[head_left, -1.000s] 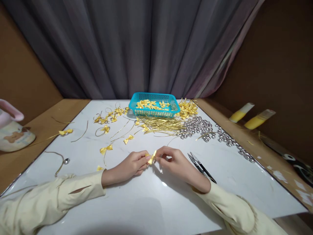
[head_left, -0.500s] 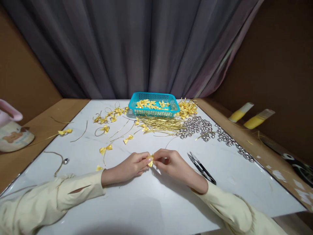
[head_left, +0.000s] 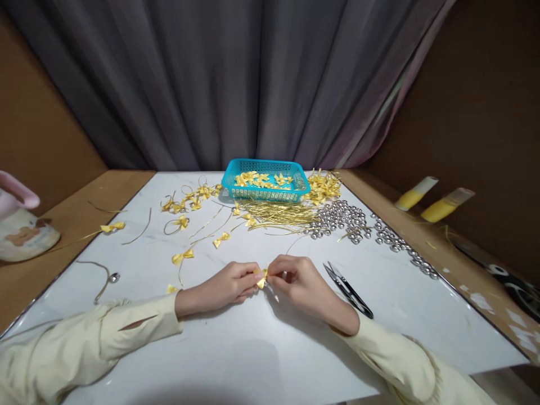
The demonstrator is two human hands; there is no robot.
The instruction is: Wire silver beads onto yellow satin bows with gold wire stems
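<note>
Low over the front half of the white tabletop [head_left: 219,349], my left hand [head_left: 233,283] pinches a small yellow ribbon bow [head_left: 262,279] between thumb and fingers. My right hand [head_left: 296,279] meets it from the other side, thumb and forefinger closed together at the bow's right edge. What those right fingertips grip is too small to make out. Black-handled thread snips [head_left: 348,291] lie just right of my right hand. Left of my left hand are more yellow bows, one of them a loose bow [head_left: 183,257] with a gold cord trailing from it.
At the back stands a blue plastic basket [head_left: 265,195] with yellow bows inside. Before it lies a bundle of gold cords [head_left: 280,214], beside a spread of silver beads [head_left: 341,218]. A pink-handled mug [head_left: 26,235] is at far left; two yellow tubes [head_left: 447,205] are at right.
My right hand has shifted very slightly up and right at the bow. The left hand keeps its pinch, and the things on the table stay where they were.
</note>
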